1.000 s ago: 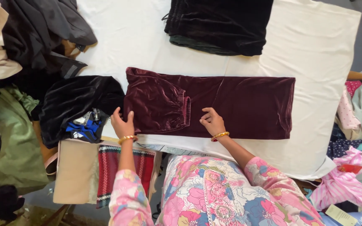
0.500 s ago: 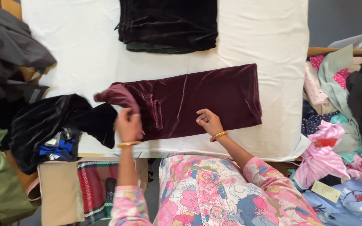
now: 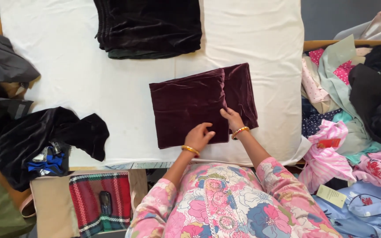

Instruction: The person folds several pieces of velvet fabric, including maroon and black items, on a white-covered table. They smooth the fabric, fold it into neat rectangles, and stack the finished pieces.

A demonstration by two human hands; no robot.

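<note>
Pressing flat, open-palmed: left hand (image 3: 199,136), right hand (image 3: 232,119) on folded maroon velvet cloth (image 3: 190,105), underlayers hidden.

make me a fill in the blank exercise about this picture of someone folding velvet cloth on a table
1. Both hands rest on the folded velvet cloth, whose colour is ____.
2. The left hand and the right hand each wear a ____ bangle at the wrist.
3. The white sheet also bears a stack of ____ folded velvet at its far edge.

Missing words: maroon; gold; black
</note>
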